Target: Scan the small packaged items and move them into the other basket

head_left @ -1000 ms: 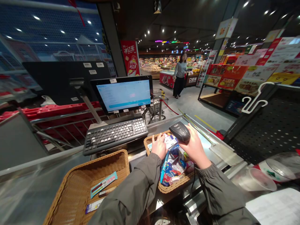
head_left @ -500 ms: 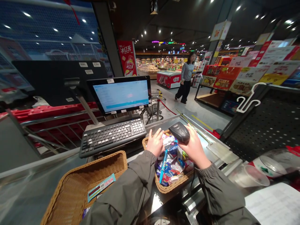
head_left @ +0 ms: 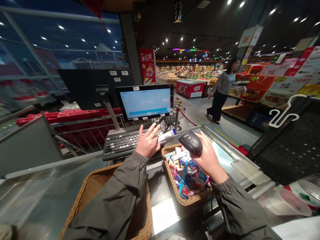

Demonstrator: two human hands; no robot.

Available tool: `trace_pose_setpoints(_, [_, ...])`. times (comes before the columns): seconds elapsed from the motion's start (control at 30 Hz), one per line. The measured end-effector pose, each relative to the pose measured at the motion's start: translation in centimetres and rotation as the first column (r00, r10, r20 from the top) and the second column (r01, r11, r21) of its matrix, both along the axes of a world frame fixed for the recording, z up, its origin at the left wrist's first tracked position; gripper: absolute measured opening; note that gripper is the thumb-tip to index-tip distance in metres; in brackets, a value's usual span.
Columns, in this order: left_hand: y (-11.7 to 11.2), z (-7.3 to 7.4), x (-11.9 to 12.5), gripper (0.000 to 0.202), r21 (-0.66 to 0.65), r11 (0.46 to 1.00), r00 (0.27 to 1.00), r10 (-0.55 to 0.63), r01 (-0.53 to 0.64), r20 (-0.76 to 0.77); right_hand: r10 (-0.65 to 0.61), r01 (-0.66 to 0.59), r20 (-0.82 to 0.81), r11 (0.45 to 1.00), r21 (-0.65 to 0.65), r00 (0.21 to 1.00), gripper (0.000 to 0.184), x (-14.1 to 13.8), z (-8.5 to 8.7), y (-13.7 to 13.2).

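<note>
My right hand [head_left: 206, 159] is wrapped round a black handheld barcode scanner [head_left: 191, 142], raised over a wicker basket [head_left: 180, 197] full of small colourful packets. My left hand [head_left: 148, 142] hovers above the right end of the black keyboard [head_left: 125, 142], pinching a small white and blue packet [head_left: 167, 135] between thumb and fingers, the other fingers spread. The packet points towards the scanner's head. A lit monitor [head_left: 146, 102] stands behind the keyboard.
A second wicker basket [head_left: 86, 191] lies under my left sleeve at the near left. A person in a striped top [head_left: 221, 89] walks in the aisle beyond. A black pegboard rack [head_left: 287, 136] stands at the right, with clear plastic lids [head_left: 287, 201] below it.
My left hand rose out of the full basket with a small packet and moved left and up over the keyboard. The scanner hand stayed put. The person in the aisle walked right.
</note>
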State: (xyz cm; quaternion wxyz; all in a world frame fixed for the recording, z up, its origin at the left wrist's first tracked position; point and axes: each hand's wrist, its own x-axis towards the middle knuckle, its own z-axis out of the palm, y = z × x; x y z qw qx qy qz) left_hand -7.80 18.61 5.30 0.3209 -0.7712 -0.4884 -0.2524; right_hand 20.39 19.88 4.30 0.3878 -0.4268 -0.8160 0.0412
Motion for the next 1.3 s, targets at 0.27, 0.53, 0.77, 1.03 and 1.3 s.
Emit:
trace_pose_setpoints(0.27, [-1.6, 0.9, -3.6, 0.014, -0.052, 0.998, 1.0, 0.027, -0.028, -0.012, 0.14, -0.141, 0.085, 0.99, 0.008, 0.987, 0.05, -3.7, 0.9, -1.4])
trace_pose_setpoints(0.53, [-3.2, 2.1, -6.5, 0.013, -0.089, 0.993, 0.996, 0.076, -0.079, -0.043, 0.229, -0.229, 0.136, 0.973, -0.021, 0.964, 0.054, -6.9, 1.2, -2.5])
trace_pose_setpoints(0.77, [-4.4, 3.3, -8.1, 0.015, -0.057, 0.993, 0.992, 0.098, -0.103, -0.083, 0.258, -0.259, 0.143, 0.966, -0.009, 0.956, 0.047, -8.8, 1.5, -2.9])
trace_pose_setpoints(1.03, [-5.6, 4.0, -9.0, 0.015, -0.034, 0.993, 0.989, 0.113, -0.116, -0.094, 0.271, -0.273, 0.124, 0.962, 0.0, 0.955, 0.048, -9.8, 1.7, -3.6])
trace_pose_setpoints(1.3, [-6.4, 4.4, -9.5, 0.013, -0.014, 0.993, 0.99, 0.115, -0.116, -0.084, 0.275, -0.278, 0.119, 0.961, 0.005, 0.954, 0.047, -10.3, 1.9, -4.6])
